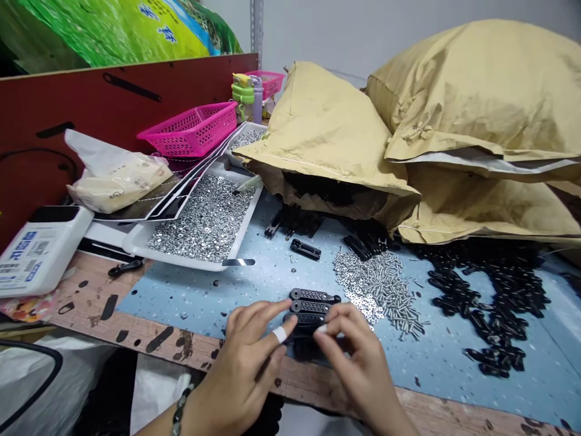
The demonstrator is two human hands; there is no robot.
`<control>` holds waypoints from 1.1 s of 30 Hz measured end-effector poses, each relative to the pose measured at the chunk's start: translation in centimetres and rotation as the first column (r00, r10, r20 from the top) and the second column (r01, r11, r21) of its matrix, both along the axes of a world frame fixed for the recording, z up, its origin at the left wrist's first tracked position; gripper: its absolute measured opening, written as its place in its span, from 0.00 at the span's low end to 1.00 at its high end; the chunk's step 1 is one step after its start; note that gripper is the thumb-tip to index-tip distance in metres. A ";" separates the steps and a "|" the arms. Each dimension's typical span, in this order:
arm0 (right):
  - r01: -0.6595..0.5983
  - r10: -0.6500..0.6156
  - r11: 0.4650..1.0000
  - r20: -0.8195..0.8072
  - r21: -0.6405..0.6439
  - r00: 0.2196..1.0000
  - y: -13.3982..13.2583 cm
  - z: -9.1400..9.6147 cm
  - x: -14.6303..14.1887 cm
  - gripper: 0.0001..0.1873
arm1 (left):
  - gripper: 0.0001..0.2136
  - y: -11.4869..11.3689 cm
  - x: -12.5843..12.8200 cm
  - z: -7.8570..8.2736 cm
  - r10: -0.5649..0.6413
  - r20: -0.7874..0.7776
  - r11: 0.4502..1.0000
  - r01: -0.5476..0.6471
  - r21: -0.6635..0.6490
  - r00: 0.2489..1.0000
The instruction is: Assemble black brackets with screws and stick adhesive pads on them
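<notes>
A short row of black, slotted plastic pieces (313, 307) lies at the front of the blue mat. My left hand (254, 351) has its fingers stretched out and apart, the tips against the left ends of these pieces. A white band wraps one of its fingers. At the right ends, my right hand (356, 348) has thumb and forefinger pinched together; whatever is between them is too small or hidden to make out. The nearest piece of the row is partly covered by my hands. Beyond the row lies a single similar black piece (305, 249).
Silver screws (390, 290) and small nuts (351, 272) are heaped right of centre. Many black parts (494, 321) spread further right. A white tray (213, 265) of nuts stands left, near a pink basket (195, 130). Paper sacks (336, 133) bulge over the back.
</notes>
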State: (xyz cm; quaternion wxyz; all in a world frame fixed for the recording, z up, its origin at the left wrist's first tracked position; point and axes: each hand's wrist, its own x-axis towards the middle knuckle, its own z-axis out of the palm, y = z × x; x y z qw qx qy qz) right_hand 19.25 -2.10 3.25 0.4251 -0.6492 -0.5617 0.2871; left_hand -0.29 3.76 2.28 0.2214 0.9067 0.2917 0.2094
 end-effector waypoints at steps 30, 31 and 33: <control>-0.254 0.180 0.964 0.523 0.072 0.833 0.8 0.7 0.1 0.09 | 0.19 1.0 1.3 0.7 -0.076 -0.111 0.996 0.080 0.038 0.991; -0.326 0.232 0.938 0.485 0.116 0.843 0.7 1.0 -0.2 0.07 | 0.19 1.1 1.4 0.8 -0.076 -0.092 0.997 0.077 0.011 0.993; -0.344 0.262 0.923 0.374 0.173 0.890 0.6 1.2 -0.5 0.07 | 0.21 1.1 1.7 0.8 -0.060 -0.040 0.998 0.058 -0.029 0.997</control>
